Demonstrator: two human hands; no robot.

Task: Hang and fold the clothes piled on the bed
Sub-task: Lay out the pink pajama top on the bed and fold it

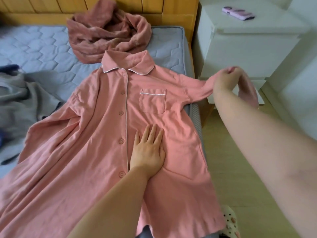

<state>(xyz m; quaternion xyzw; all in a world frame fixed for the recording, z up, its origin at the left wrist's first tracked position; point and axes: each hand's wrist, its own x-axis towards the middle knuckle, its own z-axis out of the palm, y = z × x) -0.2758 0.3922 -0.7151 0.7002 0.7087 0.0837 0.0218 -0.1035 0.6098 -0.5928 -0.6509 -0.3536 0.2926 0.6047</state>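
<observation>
The left hand [148,150] lies flat on the front of the pink nightshirt [106,134]. Its fingers [154,133] are straight and close together, pressing the cloth down beside the row of buttons. The nightshirt is spread face up on the bed [39,48], with its hem nearest and its collar far away. One side hangs a little over the bed's edge.

Out to the side, the right hand [229,74] holds the end of the sleeve [197,86]. Its fingers are curled around the cloth and lift it up off the bed, next to the white nightstand [248,43].

This looks like the folding step. The next move is probably to bring that sleeve across the chest while the flat hand keeps the shirt from sliding.

Farther back, a gray garment [22,97] lies in a heap. A fuzzy pink robe [106,33] is bunched up by the wooden headboard [51,6]. A phone [238,12] sits on the nightstand.
</observation>
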